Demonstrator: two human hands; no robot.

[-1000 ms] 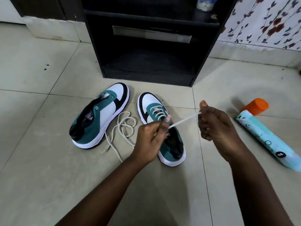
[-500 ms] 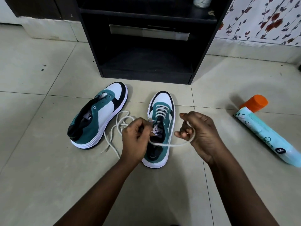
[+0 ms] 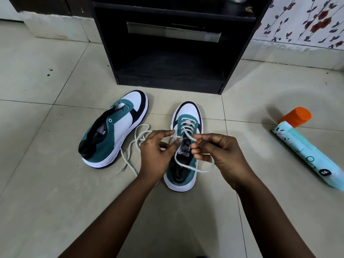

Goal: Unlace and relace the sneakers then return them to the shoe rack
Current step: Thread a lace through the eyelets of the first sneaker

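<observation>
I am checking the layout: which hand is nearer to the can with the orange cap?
Right. The right hand is over the laced sneaker, on the side of the can, which lies apart on the floor. The left hand is farther, beyond that sneaker.

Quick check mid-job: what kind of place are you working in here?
Probably a room in a home, down at floor level: pale tiled floor, a black shoe rack against the wall, and floral wallpaper to the right. Two teal sneakers sit before the rack.
</observation>
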